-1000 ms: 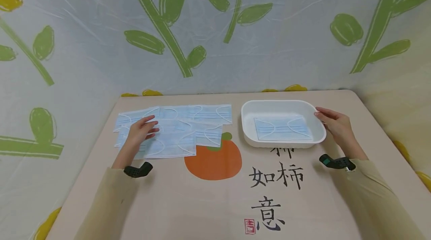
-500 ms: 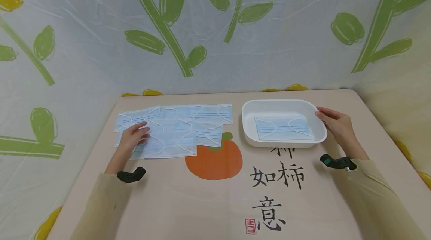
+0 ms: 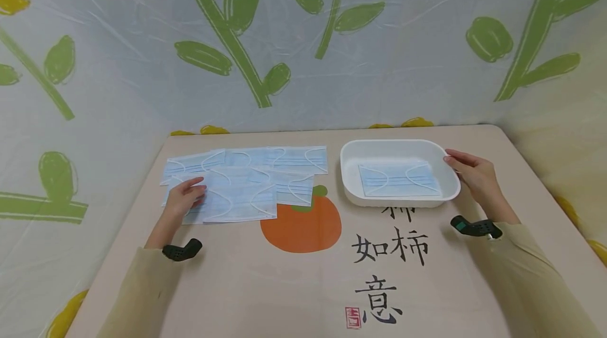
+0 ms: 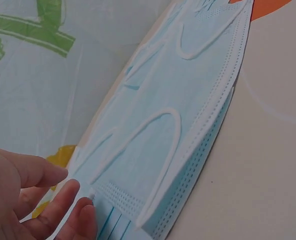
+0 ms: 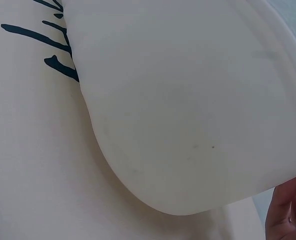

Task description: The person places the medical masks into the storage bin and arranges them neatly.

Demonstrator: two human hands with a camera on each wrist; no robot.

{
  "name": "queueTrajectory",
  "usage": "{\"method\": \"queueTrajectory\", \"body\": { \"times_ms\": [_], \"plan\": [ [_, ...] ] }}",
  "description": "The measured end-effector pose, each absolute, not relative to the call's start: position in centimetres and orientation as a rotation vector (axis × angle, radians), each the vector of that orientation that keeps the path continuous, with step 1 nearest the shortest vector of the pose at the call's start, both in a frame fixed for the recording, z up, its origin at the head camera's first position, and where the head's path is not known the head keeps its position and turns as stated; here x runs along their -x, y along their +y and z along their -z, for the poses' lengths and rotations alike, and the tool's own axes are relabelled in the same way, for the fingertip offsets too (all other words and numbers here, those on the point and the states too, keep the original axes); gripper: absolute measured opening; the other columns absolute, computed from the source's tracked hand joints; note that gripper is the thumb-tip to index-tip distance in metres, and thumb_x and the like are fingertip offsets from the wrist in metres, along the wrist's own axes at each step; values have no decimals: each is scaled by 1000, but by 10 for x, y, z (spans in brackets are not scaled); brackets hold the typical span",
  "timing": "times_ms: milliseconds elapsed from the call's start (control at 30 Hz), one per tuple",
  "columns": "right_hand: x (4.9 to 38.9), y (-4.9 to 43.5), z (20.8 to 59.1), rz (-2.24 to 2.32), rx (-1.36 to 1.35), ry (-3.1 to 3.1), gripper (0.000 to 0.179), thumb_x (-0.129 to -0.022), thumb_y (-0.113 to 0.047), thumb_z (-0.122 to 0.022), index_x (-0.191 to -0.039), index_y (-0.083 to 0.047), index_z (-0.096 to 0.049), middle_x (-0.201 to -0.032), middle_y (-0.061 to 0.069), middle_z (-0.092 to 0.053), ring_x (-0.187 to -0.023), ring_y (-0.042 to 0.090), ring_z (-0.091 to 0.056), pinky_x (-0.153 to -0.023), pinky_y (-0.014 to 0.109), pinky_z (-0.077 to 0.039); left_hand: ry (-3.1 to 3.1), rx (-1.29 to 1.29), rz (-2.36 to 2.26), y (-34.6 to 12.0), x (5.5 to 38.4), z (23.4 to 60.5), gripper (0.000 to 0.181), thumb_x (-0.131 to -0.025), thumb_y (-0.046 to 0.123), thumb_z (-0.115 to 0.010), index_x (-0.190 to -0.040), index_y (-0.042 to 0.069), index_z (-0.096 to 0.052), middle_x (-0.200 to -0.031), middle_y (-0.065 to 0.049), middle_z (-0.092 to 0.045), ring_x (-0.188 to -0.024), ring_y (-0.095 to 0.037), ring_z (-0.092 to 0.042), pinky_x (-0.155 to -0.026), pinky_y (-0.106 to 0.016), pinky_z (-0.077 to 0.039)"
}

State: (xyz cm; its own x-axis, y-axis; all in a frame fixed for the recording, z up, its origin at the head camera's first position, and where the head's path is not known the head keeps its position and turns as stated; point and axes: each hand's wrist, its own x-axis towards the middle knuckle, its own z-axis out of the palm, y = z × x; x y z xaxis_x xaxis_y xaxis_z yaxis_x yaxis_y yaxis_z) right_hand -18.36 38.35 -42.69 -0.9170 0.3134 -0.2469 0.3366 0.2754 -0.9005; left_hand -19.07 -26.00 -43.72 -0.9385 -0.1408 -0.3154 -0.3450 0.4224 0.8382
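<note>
Several light-blue disposable face masks (image 3: 242, 202) lie flat and overlapping at the left of the table. My left hand (image 3: 182, 202) is at the left end of the front masks, its fingers loosely bent with nothing between them. In the left wrist view, the fingers (image 4: 58, 210) are beside the end of a mask (image 4: 153, 135); whether they touch it I cannot tell. One more mask (image 3: 398, 180) lies flat inside a white plastic tray (image 3: 400, 202) on the right. My right hand (image 3: 476, 182) pinches the right rim of that tray.
The beige table (image 3: 275, 296) carries a printed orange persimmon (image 3: 303, 230) and black characters. Behind it hangs a pale curtain (image 3: 403, 64) with green leaves and yellow flowers. Each wrist wears a black band (image 3: 182, 250).
My left hand has moved left and slightly toward me over the masks. The right hand stays on the tray rim, and the masks and tray look unmoved.
</note>
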Motion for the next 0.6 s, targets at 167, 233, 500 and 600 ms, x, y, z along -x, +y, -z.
{"method": "queueTrajectory", "body": {
  "times_ms": [167,233,500,600],
  "plan": [
    [183,383,426,1755,-632,2494,77,-82,-53,-63,-144,-10,-45,-96,-27,-49,-87,-8,-50,-68,2,-47,2486,440,-1506,-262,191,444,48,-97,15,-55,-142,1,-43,-115,-7,-66,-76,9,-55,-71,-11,-50],
    [183,383,426,1752,-625,2493,76,-83,-53,-63,-144,-10,-45,-95,-28,-49,-87,-9,-50,-68,2,-47,2493,435,-1500,-262,191,446,48,-96,13,-55,-142,1,-43,-119,-12,-65,-76,10,-55,-71,-10,-50],
    [184,384,427,1734,-633,2502,77,-82,-54,-63,-144,-10,-45,-100,-26,-49,-88,-8,-50,-68,2,-47,2539,373,-1451,-259,187,447,50,-95,13,-58,-141,0,-44,-132,-25,-56,-79,11,-53,-71,-7,-47],
    [185,385,427,1736,-628,2502,77,-83,-53,-62,-144,-10,-44,-100,-26,-49,-88,-9,-50,-68,2,-47,2548,367,-1450,-259,185,449,52,-93,14,-61,-141,0,-44,-132,-24,-56,-77,13,-53,-71,-5,-46]
  ]
}}
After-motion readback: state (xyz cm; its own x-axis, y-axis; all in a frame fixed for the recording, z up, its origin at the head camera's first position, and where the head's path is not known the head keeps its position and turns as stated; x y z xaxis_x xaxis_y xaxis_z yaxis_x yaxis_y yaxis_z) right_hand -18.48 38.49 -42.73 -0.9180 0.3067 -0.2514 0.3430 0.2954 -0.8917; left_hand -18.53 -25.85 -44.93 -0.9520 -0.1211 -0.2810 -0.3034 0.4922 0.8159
